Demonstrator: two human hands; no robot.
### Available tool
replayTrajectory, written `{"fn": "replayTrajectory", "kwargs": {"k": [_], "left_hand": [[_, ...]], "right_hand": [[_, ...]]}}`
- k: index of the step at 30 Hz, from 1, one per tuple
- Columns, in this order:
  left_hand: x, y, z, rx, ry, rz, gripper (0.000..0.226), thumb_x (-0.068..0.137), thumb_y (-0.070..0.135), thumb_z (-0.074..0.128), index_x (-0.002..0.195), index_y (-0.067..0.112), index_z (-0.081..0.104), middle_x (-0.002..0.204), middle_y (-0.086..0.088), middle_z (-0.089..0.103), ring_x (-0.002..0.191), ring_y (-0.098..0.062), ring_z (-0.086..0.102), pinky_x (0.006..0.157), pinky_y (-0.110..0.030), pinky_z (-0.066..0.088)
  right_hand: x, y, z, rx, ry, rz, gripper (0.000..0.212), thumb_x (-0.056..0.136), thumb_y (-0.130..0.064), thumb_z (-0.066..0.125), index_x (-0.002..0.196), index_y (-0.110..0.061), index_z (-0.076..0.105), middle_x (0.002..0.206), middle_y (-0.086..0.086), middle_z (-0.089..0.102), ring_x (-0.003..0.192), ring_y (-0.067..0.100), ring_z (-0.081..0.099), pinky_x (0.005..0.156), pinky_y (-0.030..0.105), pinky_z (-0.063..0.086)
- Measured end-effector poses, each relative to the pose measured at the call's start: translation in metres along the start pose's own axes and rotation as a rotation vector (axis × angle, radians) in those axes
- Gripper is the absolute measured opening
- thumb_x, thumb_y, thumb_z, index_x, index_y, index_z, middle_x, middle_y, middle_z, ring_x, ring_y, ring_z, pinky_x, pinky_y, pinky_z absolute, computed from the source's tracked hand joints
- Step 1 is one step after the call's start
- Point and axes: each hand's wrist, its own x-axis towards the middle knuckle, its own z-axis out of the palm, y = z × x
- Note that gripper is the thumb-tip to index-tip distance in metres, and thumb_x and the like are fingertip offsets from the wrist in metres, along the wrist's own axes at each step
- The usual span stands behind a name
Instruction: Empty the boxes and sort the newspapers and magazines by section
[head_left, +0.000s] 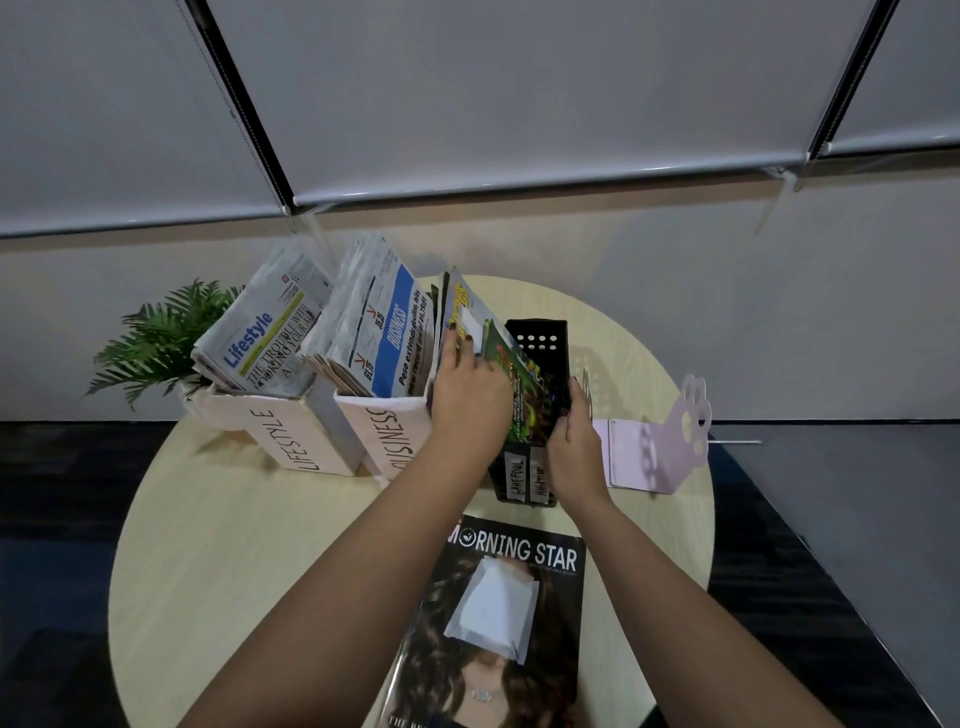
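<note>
1. Head view is showing you reaching into the black magazine rack (540, 338), which is serving as the landmark for everything below.
2. Your left hand (470, 387) is lying flat, fingers straight, pressing against the magazines leaning at the rack's left side; it is gripping nothing.
3. Your right hand (574, 441) is working at the rack's near right edge, fingers curled round the lower edge of the green magazine (519, 384); how firm that hold is, you cannot be telling from this angle.
4. Governing relation: the green magazine is standing tilted in the rack, its long axis running from the near bottom up and away toward the left. It is lying between your two hands, with the right hand the one on it.
5. Judgement: lifting along that tilted axis is looking the sound course, with the left hand holding back the neighbours.
6. Left of the rack, the LIFESTYLE box (291, 441) and BUSINESS box (395, 436) are standing full of newspapers, so the emptying is looking barely begun.
7. Nearer you than the rack, the Morning Star magazine (498, 613) is lying flat on the round table (234, 545).
</note>
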Motion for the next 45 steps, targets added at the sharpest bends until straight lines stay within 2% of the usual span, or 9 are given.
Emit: {"fn": "replayTrajectory", "kwargs": {"k": [2,6,13,21,24,29,35,39,45], "left_hand": [[-0.003,0.005,0.004,0.024,-0.019,0.000,0.052,0.099,0.027,0.035,0.143,-0.002,0.035,0.145,-0.019,0.045,0.143,-0.032,0.027,0.120,-0.050,-0.002],[-0.009,-0.001,0.006,-0.018,0.014,0.052,0.049,0.094,0.020,0.047,0.139,0.002,0.043,0.143,-0.016,0.048,0.139,-0.029,0.033,0.121,-0.046,0.000],[-0.011,-0.009,-0.001,0.072,-0.039,0.124,0.040,0.093,0.032,0.053,0.131,0.020,0.058,0.151,-0.007,0.039,0.145,-0.027,0.022,0.118,-0.054,-0.003],[-0.009,-0.012,-0.001,0.067,-0.102,0.158,0.036,0.094,0.028,0.051,0.128,0.022,0.059,0.148,-0.004,0.043,0.143,-0.026,0.027,0.116,-0.055,-0.005],[-0.017,-0.015,0.002,0.100,-0.025,0.131,0.042,0.097,0.035,0.043,0.136,0.024,0.052,0.161,-0.007,0.016,0.148,-0.032,0.005,0.110,-0.061,-0.015],[-0.037,-0.026,0.015,0.023,0.143,0.095,0.050,0.098,0.034,0.035,0.147,0.020,0.035,0.160,-0.005,0.017,0.149,-0.031,-0.002,0.098,-0.059,-0.035],[-0.070,-0.055,0.040,-0.354,0.336,0.037,0.068,0.094,0.023,0.047,0.154,0.023,0.015,0.162,-0.005,-0.006,0.149,-0.027,-0.010,0.116,-0.049,-0.016],[-0.126,-0.058,0.078,-0.585,0.377,0.020,0.074,0.086,0.009,0.054,0.151,0.004,0.020,0.158,-0.019,0.014,0.147,-0.032,0.010,0.119,-0.050,0.017],[-0.194,-0.048,0.153,-0.722,-0.327,-0.073,0.065,0.100,0.030,0.037,0.154,0.009,0.005,0.162,-0.009,0.001,0.149,-0.026,-0.001,0.121,-0.037,0.006]], "right_hand": [[-0.001,-0.001,0.000,0.007,-0.005,-0.014,0.054,0.102,-0.003,0.024,0.153,-0.015,0.016,0.149,0.007,0.040,0.128,0.025,0.047,0.110,0.044,0.037],[-0.002,0.001,0.000,0.003,0.004,-0.028,0.053,0.102,-0.003,0.024,0.153,-0.013,0.016,0.156,0.002,0.029,0.140,0.014,0.031,0.111,0.019,0.024],[0.001,0.004,0.000,0.000,0.009,-0.045,0.052,0.102,-0.004,0.024,0.153,-0.014,0.017,0.154,0.003,0.031,0.138,0.012,0.033,0.106,0.015,0.025],[0.001,0.002,0.001,-0.043,0.029,-0.041,0.053,0.101,-0.001,0.024,0.153,-0.014,0.019,0.148,0.009,0.042,0.131,0.024,0.045,0.111,0.038,0.037],[0.000,0.000,0.000,-0.076,0.010,-0.045,0.052,0.102,-0.004,0.024,0.153,-0.015,0.019,0.151,0.007,0.038,0.135,0.022,0.041,0.112,0.041,0.036],[0.000,-0.003,-0.004,-0.161,-0.017,-0.002,0.051,0.103,-0.013,0.025,0.153,-0.021,0.016,0.140,0.013,0.050,0.113,0.027,0.055,0.094,0.034,0.046],[-0.044,0.001,0.002,-0.037,0.109,0.087,0.054,0.104,-0.031,0.029,0.154,-0.015,0.013,0.155,0.008,0.033,0.138,0.026,0.036,0.106,0.030,0.030],[-0.092,0.025,0.012,-0.105,0.157,0.179,0.056,0.104,-0.029,0.030,0.154,-0.011,0.011,0.158,0.008,0.025,0.143,0.026,0.028,0.113,0.035,0.027],[-0.159,0.067,0.021,-0.520,0.044,0.243,0.053,0.096,-0.021,0.047,0.145,-0.008,0.030,0.147,0.013,0.037,0.137,0.028,0.033,0.112,0.040,0.033]]}}
